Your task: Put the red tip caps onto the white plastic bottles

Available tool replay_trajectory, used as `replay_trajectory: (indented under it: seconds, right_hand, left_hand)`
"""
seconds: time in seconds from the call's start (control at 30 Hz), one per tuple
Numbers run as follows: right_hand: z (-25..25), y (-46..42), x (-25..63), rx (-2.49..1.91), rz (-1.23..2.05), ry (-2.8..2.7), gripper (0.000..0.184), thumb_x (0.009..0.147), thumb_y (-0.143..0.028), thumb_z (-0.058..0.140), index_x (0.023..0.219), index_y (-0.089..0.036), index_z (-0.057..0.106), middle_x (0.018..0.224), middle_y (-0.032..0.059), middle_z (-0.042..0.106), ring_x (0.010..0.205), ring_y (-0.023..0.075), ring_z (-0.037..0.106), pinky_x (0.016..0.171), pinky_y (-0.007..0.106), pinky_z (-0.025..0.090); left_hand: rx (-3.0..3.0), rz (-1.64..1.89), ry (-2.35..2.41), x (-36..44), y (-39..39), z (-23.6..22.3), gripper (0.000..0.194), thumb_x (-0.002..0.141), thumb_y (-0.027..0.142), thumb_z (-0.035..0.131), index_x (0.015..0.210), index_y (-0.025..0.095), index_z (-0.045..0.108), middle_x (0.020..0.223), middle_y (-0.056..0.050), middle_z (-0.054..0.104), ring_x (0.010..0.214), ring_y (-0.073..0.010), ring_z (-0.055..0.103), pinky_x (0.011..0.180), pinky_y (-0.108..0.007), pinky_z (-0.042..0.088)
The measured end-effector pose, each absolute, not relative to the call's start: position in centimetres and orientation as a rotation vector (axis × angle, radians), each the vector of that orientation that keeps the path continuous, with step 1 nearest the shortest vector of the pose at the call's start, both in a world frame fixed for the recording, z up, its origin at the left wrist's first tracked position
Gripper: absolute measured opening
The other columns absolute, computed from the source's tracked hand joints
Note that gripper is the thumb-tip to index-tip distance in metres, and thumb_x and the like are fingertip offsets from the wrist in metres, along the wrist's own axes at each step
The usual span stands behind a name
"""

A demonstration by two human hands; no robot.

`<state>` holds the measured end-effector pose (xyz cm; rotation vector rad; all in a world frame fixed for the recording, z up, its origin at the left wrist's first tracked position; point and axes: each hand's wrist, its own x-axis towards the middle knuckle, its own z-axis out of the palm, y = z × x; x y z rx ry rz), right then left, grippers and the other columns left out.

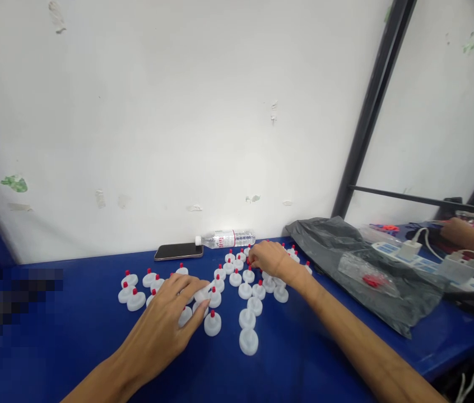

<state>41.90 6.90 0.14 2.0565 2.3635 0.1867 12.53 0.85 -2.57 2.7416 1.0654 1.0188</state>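
My left hand point(176, 305) is closed on a white plastic nozzle cap point(203, 293), gripped between thumb and fingers and tilted with its spout to the right. My right hand point(273, 260) reaches farther back over the group, its fingertips pinched together; whatever they hold is hidden. Around both hands stand several white round nozzle caps with small red tips, such as the front one point(212, 323) and one at the left point(136, 300). In a line between my forearms sit white nozzle caps without a visible red tip, the nearest being this bare cap point(249, 341).
Along the wall lie a black phone point(178, 251) and a clear water bottle point(228, 239) on its side. To the right, a grey plastic bag point(346, 280) carries a clear pouch of red pieces point(373, 280). Beyond it are a power strip point(426, 263) and another person's arm point(472, 238).
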Motion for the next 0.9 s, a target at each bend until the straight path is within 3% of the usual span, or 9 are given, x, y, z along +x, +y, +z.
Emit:
replay_trajectory:
  seconds: [0.5, 0.73, 0.9]
  right_hand:
    - [-0.6, 7.2, 41.9, 1.981, 0.255, 2.402, 0.015, 0.090, -0.020, 0.064, 0.098, -0.024, 0.077, 0.099, 0.0081, 0.076, 0.092, 0.0244, 0.072, 0.070, 0.027, 0.043]
    - [0.2, 6.7, 41.8, 2.037, 0.255, 2.442, 0.010, 0.089, -0.017, 0.065, 0.087, -0.018, 0.075, 0.093, 0.0110, 0.076, 0.090, 0.0254, 0.072, 0.072, 0.027, 0.044]
    - [2.4, 5.4, 41.4, 2.137, 0.297, 2.589, 0.019, 0.097, -0.025, 0.054, 0.107, -0.021, 0.070, 0.101, 0.0078, 0.076, 0.095, 0.0225, 0.071, 0.076, 0.027, 0.046]
  left_hand:
    - [2.756, 1.032, 1.058, 12.6, 1.0, -2.5, 0.023, 0.099, 0.029, 0.053, 0.120, 0.028, 0.062, 0.113, -0.004, 0.068, 0.109, -0.0240, 0.059, 0.093, -0.040, 0.051]
    - [2.766, 1.077, 1.077, 12.6, 1.1, -2.7, 0.023, 0.098, 0.029, 0.054, 0.119, 0.028, 0.064, 0.111, -0.004, 0.069, 0.107, -0.0236, 0.061, 0.092, -0.039, 0.054]
    - [2.765, 1.088, 1.149, 12.5, 1.5, -3.0, 0.029, 0.097, 0.033, 0.054, 0.125, 0.028, 0.061, 0.116, -0.005, 0.068, 0.111, -0.0268, 0.063, 0.097, -0.045, 0.053]
